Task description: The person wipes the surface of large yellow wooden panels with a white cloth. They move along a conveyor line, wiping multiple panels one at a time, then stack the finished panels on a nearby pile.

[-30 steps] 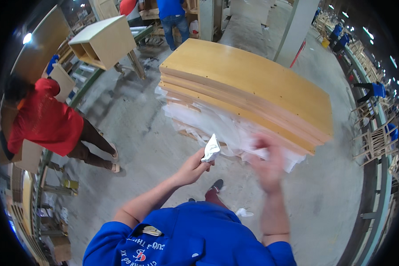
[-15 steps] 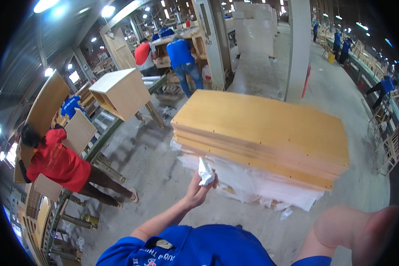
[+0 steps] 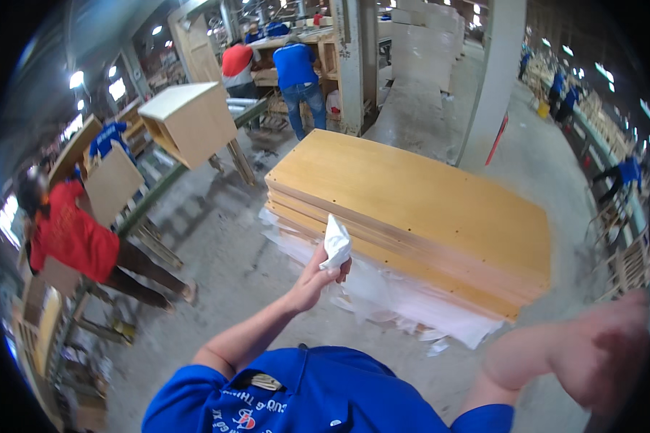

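My left hand (image 3: 321, 277) is closed around a crumpled white cloth or wad of paper (image 3: 336, 244), whose pointed end sticks up above the fingers. Just beyond it lies a stack of yellowish-brown wooden panels (image 3: 412, 202) with small dark holes along the edges. White wrapping sheet (image 3: 383, 294) hangs out from under the panels on the near side. Raised at the far right, my right hand (image 3: 610, 353) is smeared by motion, so its fingers cannot be made out. It is apart from the stack.
At left, a person in red (image 3: 72, 234) stands beside a roller conveyor (image 3: 152, 206) bearing a box-shaped wooden cabinet (image 3: 188, 126). A person in blue (image 3: 297, 76) bends at a bench behind. A pillar (image 3: 492, 79) and wrapped pallets (image 3: 422, 54) stand beyond the stack.
My left hand has risen slightly with the white wad. The right hand remains raised and blurred at the right. The view has shifted, and the person in red appears farther left.
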The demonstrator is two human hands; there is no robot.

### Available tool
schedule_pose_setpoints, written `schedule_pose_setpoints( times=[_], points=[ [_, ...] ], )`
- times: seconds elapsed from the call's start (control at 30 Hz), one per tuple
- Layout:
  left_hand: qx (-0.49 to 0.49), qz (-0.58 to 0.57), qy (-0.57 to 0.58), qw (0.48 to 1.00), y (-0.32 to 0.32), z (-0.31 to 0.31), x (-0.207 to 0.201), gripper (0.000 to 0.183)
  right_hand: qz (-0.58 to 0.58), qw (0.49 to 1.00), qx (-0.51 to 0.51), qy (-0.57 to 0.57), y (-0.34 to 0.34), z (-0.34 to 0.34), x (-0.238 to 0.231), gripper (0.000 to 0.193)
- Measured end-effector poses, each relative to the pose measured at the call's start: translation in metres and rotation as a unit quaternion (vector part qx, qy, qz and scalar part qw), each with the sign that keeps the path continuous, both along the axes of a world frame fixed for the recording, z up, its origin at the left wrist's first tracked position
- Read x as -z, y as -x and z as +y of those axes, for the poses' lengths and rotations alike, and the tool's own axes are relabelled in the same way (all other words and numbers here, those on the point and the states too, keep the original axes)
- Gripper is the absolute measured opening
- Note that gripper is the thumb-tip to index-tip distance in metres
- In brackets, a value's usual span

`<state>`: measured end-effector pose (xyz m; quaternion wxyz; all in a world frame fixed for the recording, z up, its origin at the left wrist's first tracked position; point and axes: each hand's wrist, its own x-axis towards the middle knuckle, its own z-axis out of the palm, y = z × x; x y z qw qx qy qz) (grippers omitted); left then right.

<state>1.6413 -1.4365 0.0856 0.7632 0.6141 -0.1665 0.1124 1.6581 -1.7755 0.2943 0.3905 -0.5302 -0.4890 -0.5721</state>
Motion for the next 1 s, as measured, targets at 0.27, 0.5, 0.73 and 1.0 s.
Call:
schedule_pose_setpoints(
  times=[0.27,0.5,0.73,1.0],
  points=[
    [-0.003,0.017,-0.119,0.993,-0.032,-0.03,-0.035,0.029,0.537,0.826,-0.167,0.044,-0.052,0.106,0.185,0.019],
    [-0.176,-0.162,-0.536,0.81,-0.043,-0.032,-0.033,0.038,0.695,0.594,-0.392,-0.098,-0.05,0.152,0.224,0.027],
    [-0.091,0.039,-0.461,0.882,-0.037,-0.014,-0.019,0.032,0.737,0.47,-0.415,-0.252,-0.067,0.176,0.249,0.012],
    [-0.218,0.014,-0.465,0.858,-0.023,-0.006,0.024,0.012,0.726,0.514,-0.431,-0.154,-0.053,0.199,0.263,0.011]
  ],
)
